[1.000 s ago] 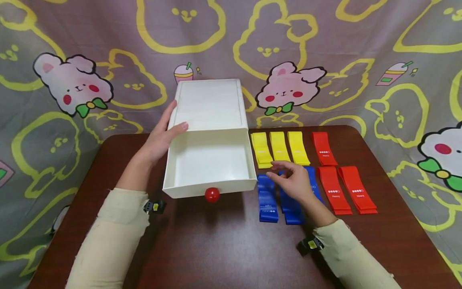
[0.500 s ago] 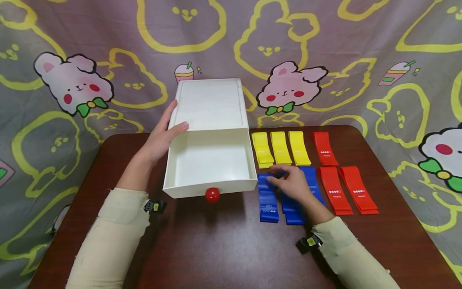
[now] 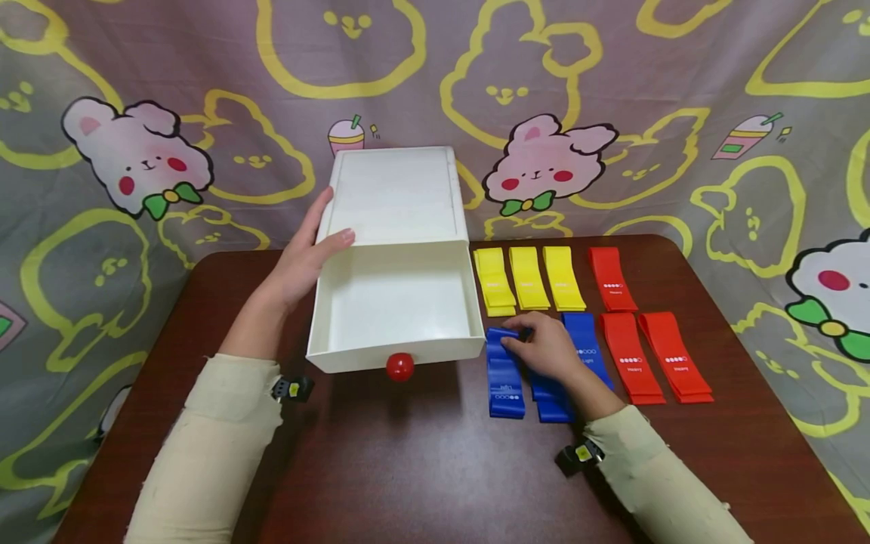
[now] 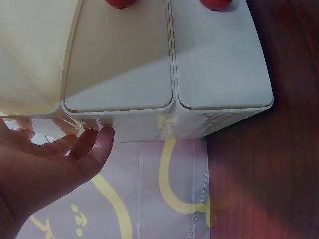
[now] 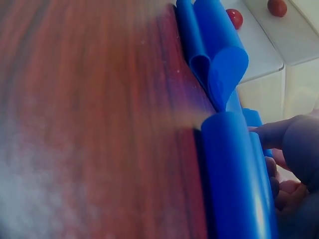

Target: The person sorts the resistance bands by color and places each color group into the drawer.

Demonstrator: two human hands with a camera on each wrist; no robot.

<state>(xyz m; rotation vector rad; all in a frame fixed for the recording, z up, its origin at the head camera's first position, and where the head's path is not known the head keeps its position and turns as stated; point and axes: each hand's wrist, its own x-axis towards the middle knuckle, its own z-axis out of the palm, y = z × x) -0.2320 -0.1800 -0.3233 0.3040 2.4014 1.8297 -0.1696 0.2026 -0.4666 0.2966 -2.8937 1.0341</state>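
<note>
A white drawer cabinet (image 3: pixel 397 193) stands at the back centre, its top drawer (image 3: pixel 353 361) pulled out, with a red knob (image 3: pixel 399 367) on the front. My left hand (image 3: pixel 292 272) rests against the cabinet's left side, fingers extended along it and thumb over the top edge. Folded blue resistance bands lie to the cabinet's right. My right hand (image 3: pixel 547 351) pinches the far end of the leftmost blue resistance band (image 3: pixel 505 385) between thumb and index finger. Under that hand lies a middle blue band (image 3: pixel 555 408), partly hidden; another blue band (image 3: pixel 583 340) lies beyond.
Folded yellow bands (image 3: pixel 529 279) lie in a row behind the blue ones. Red bands (image 3: pixel 632 370) marked Heavy lie at the right. Two closed drawer fronts (image 4: pixel 119 59) show below the open drawer in the left wrist view. A patterned cloth (image 3: pixel 435 75) hangs behind the table.
My right hand has come down slightly toward the leftmost blue band, and its thumb and index finger have settled at the far end. My left hand and the drawer have stayed put.
</note>
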